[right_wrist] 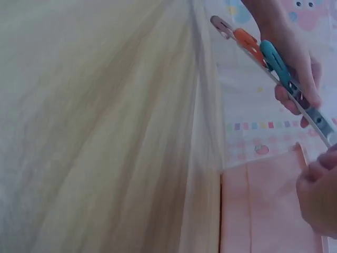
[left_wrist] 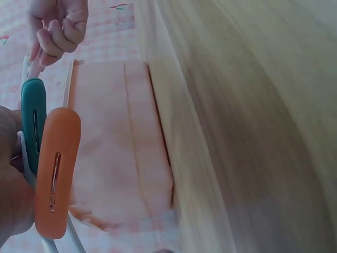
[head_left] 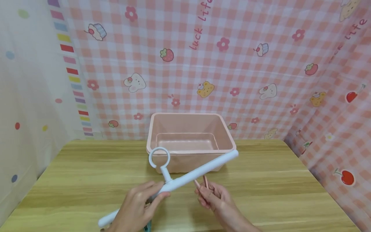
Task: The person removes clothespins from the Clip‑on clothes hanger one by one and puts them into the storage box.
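Here, the left hand (head_left: 139, 204) pinches a white hanger (head_left: 203, 168). Toward three o'clock, the right hand (head_left: 217, 199) pinches a pink clip (head_left: 206, 182); toward twelve sits a tub (head_left: 188, 161).

The left grip (head_left: 136, 206), low and near centre in the head view, is a bare hand with slim fingers; the right grip (head_left: 215, 198), lower right of centre, is bare likewise, its wrist (head_left: 239, 222) uncovered. In the right wrist view, the left forearm (right_wrist: 269, 18) at upper right is bare too
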Motion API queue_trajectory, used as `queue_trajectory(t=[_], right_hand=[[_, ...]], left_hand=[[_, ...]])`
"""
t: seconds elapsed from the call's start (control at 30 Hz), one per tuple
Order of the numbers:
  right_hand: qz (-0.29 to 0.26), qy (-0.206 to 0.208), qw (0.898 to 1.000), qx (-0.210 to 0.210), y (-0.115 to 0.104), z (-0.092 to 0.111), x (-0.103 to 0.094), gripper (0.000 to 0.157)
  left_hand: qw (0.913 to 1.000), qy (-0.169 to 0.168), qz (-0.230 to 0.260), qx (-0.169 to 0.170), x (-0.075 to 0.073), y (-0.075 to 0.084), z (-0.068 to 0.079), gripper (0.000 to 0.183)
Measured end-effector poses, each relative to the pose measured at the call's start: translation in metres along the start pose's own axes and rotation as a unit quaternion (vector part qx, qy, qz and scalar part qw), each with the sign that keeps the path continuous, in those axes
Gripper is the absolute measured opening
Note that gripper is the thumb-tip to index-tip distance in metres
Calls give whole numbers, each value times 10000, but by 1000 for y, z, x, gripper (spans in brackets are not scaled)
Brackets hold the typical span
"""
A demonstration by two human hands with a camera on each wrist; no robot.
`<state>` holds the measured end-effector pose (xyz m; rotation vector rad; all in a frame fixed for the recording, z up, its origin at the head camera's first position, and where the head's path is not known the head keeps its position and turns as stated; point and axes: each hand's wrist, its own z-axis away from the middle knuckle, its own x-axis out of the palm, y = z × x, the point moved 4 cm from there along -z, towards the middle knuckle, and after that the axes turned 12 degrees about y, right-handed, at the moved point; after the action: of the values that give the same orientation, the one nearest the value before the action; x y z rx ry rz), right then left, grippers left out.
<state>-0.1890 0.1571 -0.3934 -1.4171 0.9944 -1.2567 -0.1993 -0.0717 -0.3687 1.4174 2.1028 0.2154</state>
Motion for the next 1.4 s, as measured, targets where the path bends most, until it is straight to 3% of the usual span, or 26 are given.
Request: queue_trajectory(t=[0.13, 0.3, 0.47, 0.57, 0.73, 0.93, 1.3, 1.4], right_hand=[[569, 526, 9959, -465, 1, 1, 1, 16], [1297, 925, 9845, -740, 4, -1, -1, 25], [1778, 1167, 9693, -1231, 3, -2, -3, 16], [2216, 1332, 9506, -1718, 2, -2, -4, 9], [2935, 1579, 9070, -2574, 0, 0, -5, 4], [3322, 1761, 8601, -3448, -6, 3, -4, 13], [3562, 1818, 8029, -4420, -10, 4, -4, 27], [3654, 1832, 7937, -4505, -11, 4, -4, 30]], left_hand=[[10000, -63, -65, -40, 1, 1, 0, 13], [9999, -99, -87, -12, 2, 1, -1, 10], [9998, -127, -139, -85, 3, 0, 0, 11], [9998, -119, -154, -84, 3, 0, 0, 10], [9998, -91, -142, -88, 3, 0, 1, 10], [9997, -86, -132, -185, 3, 2, 1, 11], [9998, -25, -195, -34, 3, 3, 1, 9], [9997, -9, -251, -18, 4, 3, 1, 9]])
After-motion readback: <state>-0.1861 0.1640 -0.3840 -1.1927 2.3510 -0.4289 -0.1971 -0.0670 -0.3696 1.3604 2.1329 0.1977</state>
